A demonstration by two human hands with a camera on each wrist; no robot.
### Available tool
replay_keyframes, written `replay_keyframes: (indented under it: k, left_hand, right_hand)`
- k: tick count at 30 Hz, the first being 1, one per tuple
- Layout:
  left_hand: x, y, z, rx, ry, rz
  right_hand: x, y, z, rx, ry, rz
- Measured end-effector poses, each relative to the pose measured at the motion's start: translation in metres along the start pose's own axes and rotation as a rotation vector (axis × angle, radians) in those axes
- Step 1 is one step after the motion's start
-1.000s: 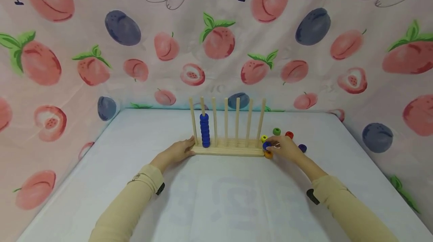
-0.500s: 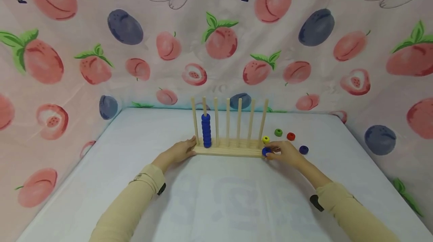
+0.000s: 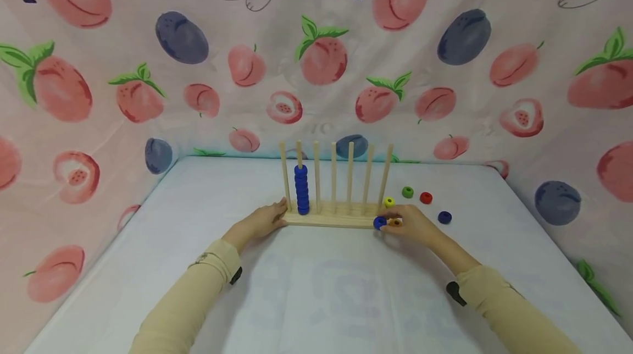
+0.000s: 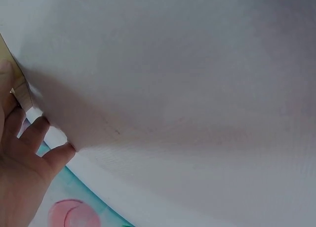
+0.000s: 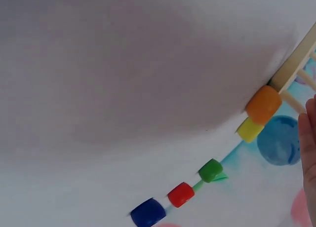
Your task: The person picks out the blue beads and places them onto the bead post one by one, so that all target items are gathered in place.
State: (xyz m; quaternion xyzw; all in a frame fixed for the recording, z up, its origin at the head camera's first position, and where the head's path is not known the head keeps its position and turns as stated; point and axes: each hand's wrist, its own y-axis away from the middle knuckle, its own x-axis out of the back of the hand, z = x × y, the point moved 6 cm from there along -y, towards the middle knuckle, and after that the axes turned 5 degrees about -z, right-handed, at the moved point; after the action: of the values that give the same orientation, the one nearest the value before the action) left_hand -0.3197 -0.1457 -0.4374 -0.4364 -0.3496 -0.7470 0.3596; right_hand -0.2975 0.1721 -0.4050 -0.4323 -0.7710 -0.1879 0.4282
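Head view, centre frame: the right hand [image 3: 412, 225] pinches a blue bead [image 3: 379, 222] at the wooden peg rack's [image 3: 332, 216] right end, an orange bead [image 3: 394, 222] beside it; the left hand [image 3: 259, 220], fingers relaxed, rests against the rack's left end. Right-wrist view, lower right: orange [image 5: 263, 104], yellow bead [image 5: 250, 130], green bead [image 5: 211, 170], red bead [image 5: 180, 194] and a dark blue bead [image 5: 148, 212] lie in a line.

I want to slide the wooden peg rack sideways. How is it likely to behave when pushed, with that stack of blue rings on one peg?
The wooden peg rack looks stiff, and its long flat base probably slides rather than tips. The blue rings sit threaded on a peg, so they likely stay on. The left hand rests at one end, which may steady it.
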Motion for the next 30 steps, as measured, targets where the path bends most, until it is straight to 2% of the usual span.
replay_keyframes:
  k: [4,8,13,23,30]
  left_hand:
    - [0.0,0.001,-0.001,0.01,-0.007,-0.003]
    - [0.001,0.002,0.0,-0.001,-0.005,0.0]
    - [0.003,0.001,0.004,-0.016,-0.014,0.007]
    - [0.002,-0.003,0.002,0.018,-0.019,-0.012]
    - [-0.001,-0.002,0.001,0.018,-0.016,-0.011]
  right_hand:
    - [-0.001,-0.007,-0.009,0.004,0.002,-0.008]
    - [0.002,-0.01,-0.019,0.019,-0.012,0.024]
    - [0.007,-0.017,-0.033,0.079,0.015,0.029]
    - [0.001,-0.037,-0.061,0.242,-0.001,0.032]
    - [-0.006,-0.048,-0.085,0.243,-0.031,-0.012]
